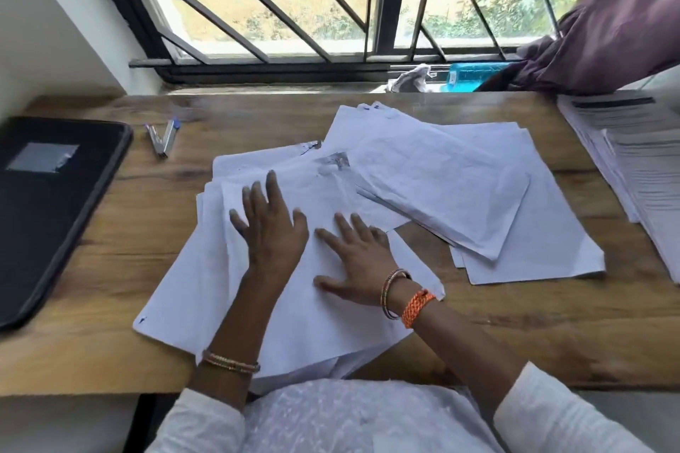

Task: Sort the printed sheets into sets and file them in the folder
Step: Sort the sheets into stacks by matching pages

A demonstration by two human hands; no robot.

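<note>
A loose heap of white printed sheets [323, 309] lies in front of me on the wooden desk [121, 257], fanned at different angles. My left hand [270, 224] lies flat on the heap with its fingers spread and straight. Beside it my right hand [355, 259] presses on the same top sheet, fingers also straight. A second pile of white sheets [452, 191] spreads to the right, partly overlapping the first. The black folder [48, 210] lies closed at the desk's left edge, apart from both hands.
An open stapler [163, 138] rests behind the heap to the left. More printed sheets [636, 165] are stacked at the far right edge. A window with a metal grille, a purple curtain [622, 22] and a blue object [474, 75] on the sill lie beyond.
</note>
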